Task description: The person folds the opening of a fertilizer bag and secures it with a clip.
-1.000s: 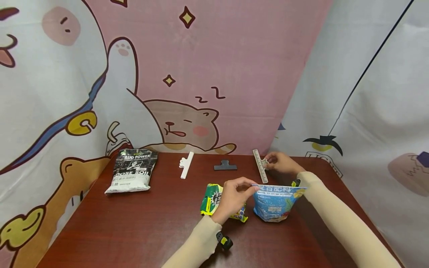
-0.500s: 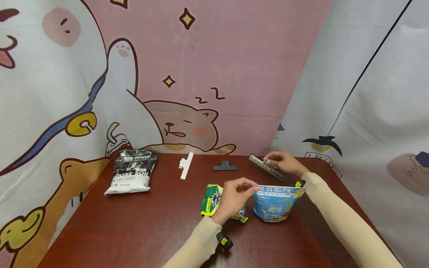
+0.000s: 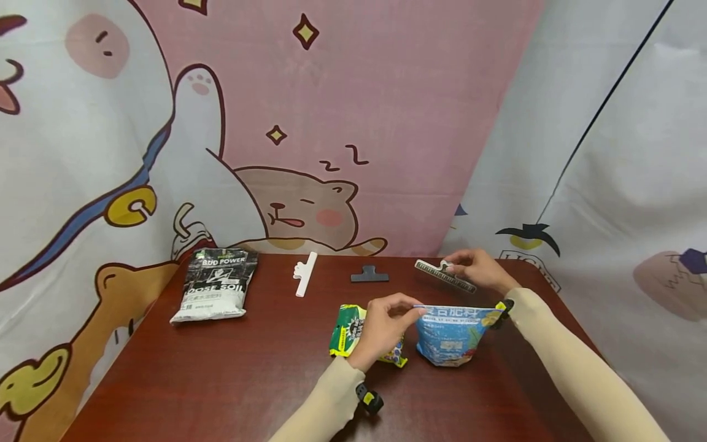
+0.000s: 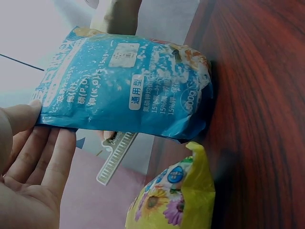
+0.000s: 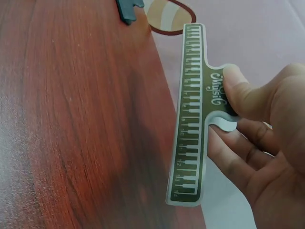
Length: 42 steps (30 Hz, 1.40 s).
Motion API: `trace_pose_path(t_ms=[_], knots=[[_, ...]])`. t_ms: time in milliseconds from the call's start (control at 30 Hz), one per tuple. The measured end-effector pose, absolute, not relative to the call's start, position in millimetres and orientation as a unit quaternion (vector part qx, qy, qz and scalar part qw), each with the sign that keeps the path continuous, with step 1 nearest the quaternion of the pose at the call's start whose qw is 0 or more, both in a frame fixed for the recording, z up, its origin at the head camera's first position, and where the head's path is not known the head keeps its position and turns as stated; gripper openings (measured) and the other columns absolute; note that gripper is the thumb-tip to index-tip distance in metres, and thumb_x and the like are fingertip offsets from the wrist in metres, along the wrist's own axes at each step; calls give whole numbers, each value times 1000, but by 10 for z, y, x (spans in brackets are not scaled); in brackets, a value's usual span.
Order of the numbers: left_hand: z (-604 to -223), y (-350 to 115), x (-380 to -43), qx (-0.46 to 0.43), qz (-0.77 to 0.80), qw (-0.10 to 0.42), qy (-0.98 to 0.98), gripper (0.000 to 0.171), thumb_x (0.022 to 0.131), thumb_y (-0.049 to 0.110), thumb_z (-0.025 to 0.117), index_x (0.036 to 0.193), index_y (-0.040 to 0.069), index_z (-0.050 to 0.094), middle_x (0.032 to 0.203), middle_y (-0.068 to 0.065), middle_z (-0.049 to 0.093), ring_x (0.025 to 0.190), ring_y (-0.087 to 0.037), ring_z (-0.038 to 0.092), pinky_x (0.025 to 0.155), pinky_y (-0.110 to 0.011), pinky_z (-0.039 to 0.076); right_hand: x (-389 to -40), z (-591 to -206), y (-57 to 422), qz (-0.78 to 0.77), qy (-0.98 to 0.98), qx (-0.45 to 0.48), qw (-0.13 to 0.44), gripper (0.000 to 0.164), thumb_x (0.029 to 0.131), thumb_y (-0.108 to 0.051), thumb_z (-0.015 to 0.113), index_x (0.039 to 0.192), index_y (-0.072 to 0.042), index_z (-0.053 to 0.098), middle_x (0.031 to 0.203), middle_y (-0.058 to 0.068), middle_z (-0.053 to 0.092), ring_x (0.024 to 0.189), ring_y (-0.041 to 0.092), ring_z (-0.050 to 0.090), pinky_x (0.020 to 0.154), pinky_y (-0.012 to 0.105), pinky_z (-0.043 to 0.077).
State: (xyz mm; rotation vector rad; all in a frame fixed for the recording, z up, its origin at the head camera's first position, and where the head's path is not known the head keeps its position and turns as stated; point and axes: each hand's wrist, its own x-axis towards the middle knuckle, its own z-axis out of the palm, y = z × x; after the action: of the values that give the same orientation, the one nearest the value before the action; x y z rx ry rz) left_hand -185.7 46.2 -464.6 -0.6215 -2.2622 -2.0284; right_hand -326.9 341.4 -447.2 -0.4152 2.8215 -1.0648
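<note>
My left hand [image 3: 388, 322] pinches the top left corner of a blue fertilizer bag [image 3: 448, 337], which stands upright on the table. In the left wrist view, thumb and fingers lie on either side of the bag's top edge. Farther back, my right hand [image 3: 477, 269] holds a long clip [image 3: 445, 275] by its handle, raised off the table. The right wrist view shows the clip [image 5: 189, 119] with a piano-key pattern, the word "Music" and ruler numbers, the thumb on its handle. Beneath the left hand lies a green and yellow packet [image 3: 348, 331], partly hidden by it.
At the back of the brown table [image 3: 248, 374] lie a white clip [image 3: 305, 275] and a dark grey clip [image 3: 369, 274]. A black and white soil bag [image 3: 215, 285] lies at the left. A printed cloth [image 3: 386, 110] hangs behind the table.
The right hand has lifted the piano-patterned clip off the table and turned it from nearly upright in view to slanting sideways. The left hand and the blue bag have stayed in place.
</note>
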Motion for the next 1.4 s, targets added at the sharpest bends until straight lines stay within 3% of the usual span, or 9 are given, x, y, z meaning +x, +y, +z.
trace_pose_path(t_ms=[633, 900, 1400], knots=[[-4631, 476, -1852, -196, -649, 18, -735, 10, 96, 33, 74, 103, 29, 78, 100, 9, 77, 91, -2, 72, 84, -24, 58, -2913, -4189, 3450, -352, 929, -117, -6, 20, 95, -24, 75, 113, -15, 78, 104, 8, 77, 87, 18, 72, 71, 31, 57], [-4636, 480, -1847, -196, -647, 20, -736, 10, 96, 32, 74, 104, 29, 79, 101, 8, 77, 90, -2, 72, 84, -24, 58, -2744, -3999, 3415, -349, 933, -90, -8, 19, 95, -22, 75, 112, -14, 78, 105, 12, 78, 84, 21, 70, 62, 32, 52], [-4639, 480, -1842, -198, -648, 27, -735, 11, 96, 33, 74, 104, 29, 79, 100, 8, 78, 89, -2, 71, 81, -25, 59, -2476, -3769, 3371, -322, 942, -79, -46, 16, 95, -21, 74, 108, -14, 80, 106, 12, 78, 81, 17, 69, 62, 32, 53]])
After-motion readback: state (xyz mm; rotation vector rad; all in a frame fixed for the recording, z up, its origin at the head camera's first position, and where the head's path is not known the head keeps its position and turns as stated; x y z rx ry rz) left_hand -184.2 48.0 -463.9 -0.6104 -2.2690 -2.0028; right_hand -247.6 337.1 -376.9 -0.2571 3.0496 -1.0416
